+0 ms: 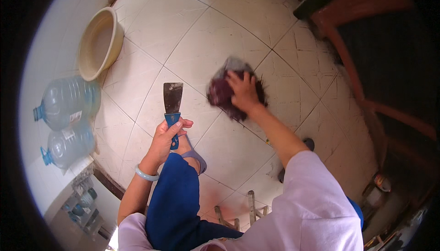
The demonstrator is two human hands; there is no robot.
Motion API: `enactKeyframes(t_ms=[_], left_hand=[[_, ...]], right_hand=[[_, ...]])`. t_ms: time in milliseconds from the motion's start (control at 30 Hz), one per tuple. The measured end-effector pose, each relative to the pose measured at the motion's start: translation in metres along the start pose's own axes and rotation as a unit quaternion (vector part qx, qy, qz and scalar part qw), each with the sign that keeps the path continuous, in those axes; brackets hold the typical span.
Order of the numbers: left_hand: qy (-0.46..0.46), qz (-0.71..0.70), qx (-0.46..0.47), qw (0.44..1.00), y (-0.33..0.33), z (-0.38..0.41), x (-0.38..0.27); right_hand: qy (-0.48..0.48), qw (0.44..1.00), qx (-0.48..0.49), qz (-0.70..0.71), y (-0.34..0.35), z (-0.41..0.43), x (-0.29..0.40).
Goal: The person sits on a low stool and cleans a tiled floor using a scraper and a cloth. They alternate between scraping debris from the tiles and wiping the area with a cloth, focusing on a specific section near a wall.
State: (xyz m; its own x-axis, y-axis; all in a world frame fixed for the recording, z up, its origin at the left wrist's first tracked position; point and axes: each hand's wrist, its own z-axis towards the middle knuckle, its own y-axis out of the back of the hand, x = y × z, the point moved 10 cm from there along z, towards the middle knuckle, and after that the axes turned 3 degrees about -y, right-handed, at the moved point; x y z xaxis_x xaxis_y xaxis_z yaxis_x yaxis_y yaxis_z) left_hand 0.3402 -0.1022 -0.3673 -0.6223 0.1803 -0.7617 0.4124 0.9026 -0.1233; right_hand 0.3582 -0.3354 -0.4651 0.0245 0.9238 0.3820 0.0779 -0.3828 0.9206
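Observation:
My left hand (168, 132) grips the blue handle of a putty knife (173, 98), whose stained metal blade points away from me. My right hand (244, 93) lies spread over a bunched dark purple and grey cloth (220, 91) on the tiled floor (192, 45). The cloth is blurred, so its folds are hard to make out. Around it, the pale tiles carry dark scratches and grimy joints. Just below the putty knife is my foot in a grey-purple sandal (192, 154).
A cream plastic basin (115, 45) stands at the left, with large clear water bottles (65, 103) lying near it. Dark furniture with a reddish wooden frame (347, 62) borders the right side, beside a green-capped dark bottle (312, 2). Wooden legs (252, 206) rise behind me.

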Motion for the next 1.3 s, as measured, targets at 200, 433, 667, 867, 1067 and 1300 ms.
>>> enactKeyframes(t_ms=[200, 433, 667, 867, 1067, 1300], left_hand=[[-0.016, -0.061, -0.056, 0.996, 0.019, -0.004, 0.014], [-0.013, -0.017, -0.083, 0.996, 0.039, -0.002, 0.032], [0.015, -0.007, -0.112, 0.994, 0.052, -0.003, 0.053], [-0.048, -0.055, -0.103, 0.992, 0.032, -0.006, 0.035], [-0.126, -0.14, -0.082, 0.979, 0.011, -0.021, 0.009], [-0.177, -0.156, -0.071, 0.969, 0.0, -0.004, 0.0]], right_hand=[[-0.055, 0.955, -0.065, 0.285, 0.016, -0.046, -0.039], [-0.307, 0.935, -0.175, 0.03, 0.062, 0.003, -0.26], [-0.167, 0.977, -0.133, 0.025, 0.017, 0.141, -0.117], [0.1, 0.993, -0.031, 0.051, -0.061, 0.077, 0.043], [0.141, 0.982, 0.095, 0.08, -0.061, -0.099, 0.06], [0.08, 0.972, 0.119, 0.186, -0.054, -0.167, 0.023]])
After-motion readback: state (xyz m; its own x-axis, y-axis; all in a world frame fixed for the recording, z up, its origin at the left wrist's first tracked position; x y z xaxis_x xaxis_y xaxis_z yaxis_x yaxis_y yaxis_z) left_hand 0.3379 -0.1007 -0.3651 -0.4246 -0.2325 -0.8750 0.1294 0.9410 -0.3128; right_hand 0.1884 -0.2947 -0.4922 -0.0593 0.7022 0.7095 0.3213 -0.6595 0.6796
